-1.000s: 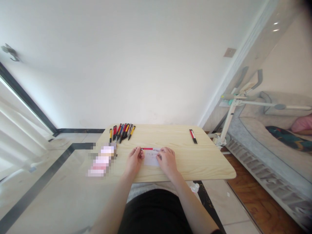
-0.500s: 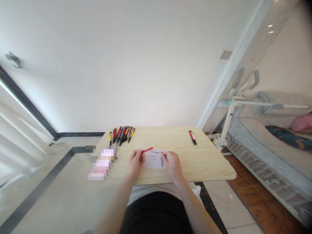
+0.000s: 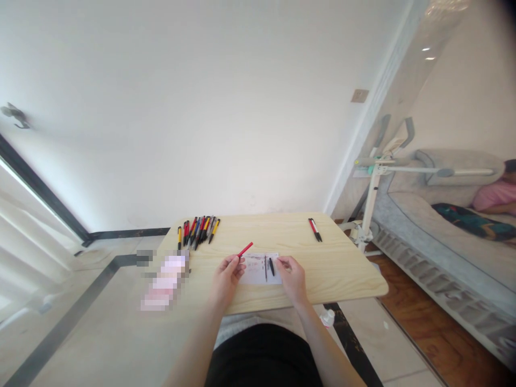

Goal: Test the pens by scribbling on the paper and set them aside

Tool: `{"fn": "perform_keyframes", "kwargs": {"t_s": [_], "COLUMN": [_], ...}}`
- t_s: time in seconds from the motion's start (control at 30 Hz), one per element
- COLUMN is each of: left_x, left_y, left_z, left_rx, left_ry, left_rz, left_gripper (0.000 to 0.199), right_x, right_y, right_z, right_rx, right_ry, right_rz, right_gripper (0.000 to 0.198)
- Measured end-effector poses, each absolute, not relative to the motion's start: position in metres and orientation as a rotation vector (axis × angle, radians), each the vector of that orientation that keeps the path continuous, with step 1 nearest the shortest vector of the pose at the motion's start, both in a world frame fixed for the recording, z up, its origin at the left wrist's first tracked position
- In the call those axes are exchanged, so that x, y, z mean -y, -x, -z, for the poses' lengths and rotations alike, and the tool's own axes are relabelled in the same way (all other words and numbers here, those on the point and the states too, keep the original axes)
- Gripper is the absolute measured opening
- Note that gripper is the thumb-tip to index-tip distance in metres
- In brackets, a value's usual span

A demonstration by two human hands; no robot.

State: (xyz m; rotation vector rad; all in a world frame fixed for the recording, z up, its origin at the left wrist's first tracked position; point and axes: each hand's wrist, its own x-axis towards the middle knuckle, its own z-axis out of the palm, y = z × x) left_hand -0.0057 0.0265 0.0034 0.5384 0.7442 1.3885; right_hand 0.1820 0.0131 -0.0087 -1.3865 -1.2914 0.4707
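My left hand point(image 3: 226, 277) is closed around a red pen barrel point(image 3: 245, 249), which points up and to the right over the left edge of a white sheet of paper point(image 3: 253, 277) with marks on it. On the right part of the sheet lie a thin dark pen refill point(image 3: 266, 269) and a short black pen part point(image 3: 271, 266), side by side. My right hand point(image 3: 293, 277) is at the sheet's right edge, just beside the black part. Its thumb and fingertips are pinched together, and whatever may be between them is too small to make out.
Several red, yellow, black and grey pens point(image 3: 199, 231) lie in a bunch at the table's back left. Two pens point(image 3: 315, 229) rest at the back right. A blurred pink patch point(image 3: 165, 282) covers the left edge of the wooden table point(image 3: 342, 269). Exercise equipment point(image 3: 373, 199) stands to the right.
My right hand has moved slightly right, away from the refill, and the black pen part now lies uncovered on the sheet. The red barrel in my left hand is tilted more steeply upward.
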Motion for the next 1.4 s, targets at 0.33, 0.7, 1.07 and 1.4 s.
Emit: {"fn": "perform_keyframes", "kwargs": {"t_s": [0.33, 0.7, 1.07, 1.4], "left_x": [-0.020, -0.019, -0.020, -0.019], "left_y": [-0.005, -0.005, -0.002, -0.002], "left_z": [0.000, 0.004, 0.003, 0.006], "left_rx": [-0.831, -0.892, -0.817, -0.820], "left_ry": [-0.750, -0.862, -0.731, -0.773], "left_rz": [-1.385, -1.351, -1.427, -1.413], "left_gripper": [0.027, 0.025, 0.018, 0.017], "right_x": [-0.015, -0.013, -0.012, -0.002], "right_y": [-0.184, -0.184, -0.184, -0.150], "right_z": [0.013, 0.011, 0.009, -0.001], "right_rx": [1.257, 1.292, 1.208, 1.079], "right_ry": [1.387, 1.394, 1.327, 1.126], "right_rz": [-0.493, -0.521, -0.570, -0.846], "right_gripper": [0.021, 0.018, 0.021, 0.019]}}
